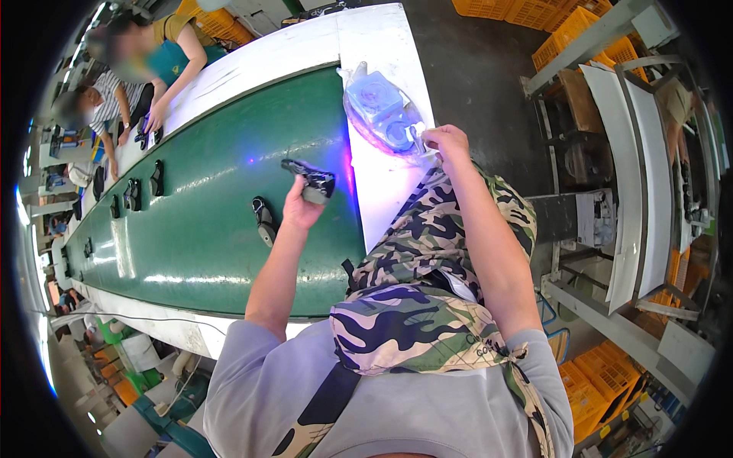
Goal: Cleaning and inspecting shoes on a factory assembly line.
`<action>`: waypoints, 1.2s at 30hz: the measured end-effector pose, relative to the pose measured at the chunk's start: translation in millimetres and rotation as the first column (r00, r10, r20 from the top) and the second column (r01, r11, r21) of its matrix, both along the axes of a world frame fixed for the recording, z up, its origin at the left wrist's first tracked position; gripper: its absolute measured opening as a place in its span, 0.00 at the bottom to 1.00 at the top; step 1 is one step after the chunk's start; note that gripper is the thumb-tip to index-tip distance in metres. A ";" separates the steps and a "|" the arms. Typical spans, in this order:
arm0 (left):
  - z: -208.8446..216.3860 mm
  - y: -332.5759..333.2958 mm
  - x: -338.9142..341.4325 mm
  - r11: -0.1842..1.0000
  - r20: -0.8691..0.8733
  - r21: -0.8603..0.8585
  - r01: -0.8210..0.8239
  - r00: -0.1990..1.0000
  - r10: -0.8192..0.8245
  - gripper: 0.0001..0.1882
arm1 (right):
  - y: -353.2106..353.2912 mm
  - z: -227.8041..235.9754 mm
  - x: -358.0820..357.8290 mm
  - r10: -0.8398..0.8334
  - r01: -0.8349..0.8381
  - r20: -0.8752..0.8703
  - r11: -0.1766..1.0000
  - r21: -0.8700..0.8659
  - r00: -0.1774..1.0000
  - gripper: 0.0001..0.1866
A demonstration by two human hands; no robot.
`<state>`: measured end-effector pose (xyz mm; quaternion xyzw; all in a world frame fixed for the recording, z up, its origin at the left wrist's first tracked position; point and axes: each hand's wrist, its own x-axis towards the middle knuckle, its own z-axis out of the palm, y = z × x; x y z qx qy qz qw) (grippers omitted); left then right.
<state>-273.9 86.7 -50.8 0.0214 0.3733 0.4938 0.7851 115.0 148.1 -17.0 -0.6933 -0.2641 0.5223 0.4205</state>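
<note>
A black shoe point(314, 177) with a greyish sole is gripped in my left hand point(300, 206), held over the green conveyor belt. Just left of that wrist, another dark shoe point(264, 220) lies on the belt. My right hand point(449, 145) is closed in a pinch beside a clear plastic bag point(359, 126) on the white table end. Something small and whitish shows at those fingertips, too unclear to name. Inside the bag are bluish round and square shapes, partly blurred by the plastic.
The green belt point(198, 244) runs off to the left, with several dark shoes point(156, 178) on it. Two people work along its far side. At my right stands a metal rack point(634, 191); orange crates point(599, 385) are stacked near it.
</note>
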 end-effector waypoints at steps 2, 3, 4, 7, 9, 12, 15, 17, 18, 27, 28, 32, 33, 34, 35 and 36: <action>14.6 9.7 25.4 0.998 -0.056 0.045 0.039 0.998 -0.036 0.22 | -9.7 16.7 3.4 -0.047 0.048 -0.211 0.999 -0.002 0.976 0.13; 26.5 15.6 36.9 0.964 -0.214 0.240 0.116 0.975 -0.064 0.23 | -12.5 23.5 6.0 -0.047 0.049 -0.208 0.999 0.006 0.977 0.13; 42.9 20.4 50.0 0.885 -0.369 0.410 0.220 0.927 -0.060 0.25 | -16.6 31.5 9.8 -0.043 0.056 -0.210 0.997 0.053 0.977 0.13; 100.9 25.5 84.1 0.616 -0.709 0.629 0.474 0.675 0.204 0.28 | -27.4 55.6 13.9 -0.013 0.051 -0.195 0.980 0.190 0.981 0.13; 124.1 29.7 91.4 0.361 -0.719 0.548 0.755 0.204 0.664 0.25 | -29.8 77.6 6.6 0.022 0.030 -0.180 0.959 0.282 0.983 0.13; 164.9 39.8 94.5 0.072 -0.501 0.628 0.775 0.332 0.799 0.26 | -33.2 116.5 -5.6 0.134 -0.016 -0.194 0.858 0.513 0.972 0.11; 203.9 39.6 102.0 -0.064 -0.388 0.506 0.860 0.293 0.874 0.24 | -34.1 150.2 -19.8 0.195 -0.030 -0.218 0.806 0.591 0.956 0.12; 221.0 33.9 106.7 -0.068 -0.380 0.516 0.854 0.300 0.875 0.23 | -34.2 164.6 -25.5 0.226 -0.047 -0.217 0.789 0.613 0.950 0.12; 226.5 32.3 106.8 -0.086 -0.380 0.490 0.868 0.301 0.875 0.23 | -34.3 171.3 -29.4 0.234 -0.039 -0.228 0.774 0.632 0.945 0.12; 241.4 27.0 111.5 -0.110 -0.364 0.446 0.888 0.292 0.885 0.24 | -25.7 175.8 -37.8 0.187 -0.088 -0.079 0.742 0.665 0.979 0.12; 241.7 26.6 111.6 -0.102 -0.364 0.444 0.890 0.284 0.887 0.24 | -26.0 176.6 -39.2 0.194 -0.091 -0.088 0.753 0.652 0.977 0.12; 240.0 24.7 110.0 -0.072 -0.375 0.431 0.899 0.251 0.892 0.26 | -35.5 180.7 -43.2 0.236 -0.137 -0.074 0.761 0.634 0.969 0.12; 238.4 24.0 109.1 -0.069 -0.376 0.431 0.900 0.249 0.892 0.26 | -37.6 181.3 -44.0 0.262 -0.137 -0.120 0.782 0.608 0.957 0.11; 236.6 24.3 108.4 -0.054 -0.382 0.432 0.900 0.237 0.893 0.26 | -39.0 181.8 -44.6 0.286 -0.140 -0.167 0.801 0.582 0.944 0.11; 235.1 24.5 107.6 -0.039 -0.388 0.433 0.901 0.224 0.894 0.27 | -40.6 181.3 -45.7 0.288 -0.141 -0.167 0.801 0.582 0.943 0.11; 234.3 24.6 106.7 -0.035 -0.388 0.433 0.901 0.222 0.894 0.27 | -42.1 180.1 -47.3 0.315 -0.151 -0.206 0.812 0.563 0.926 0.11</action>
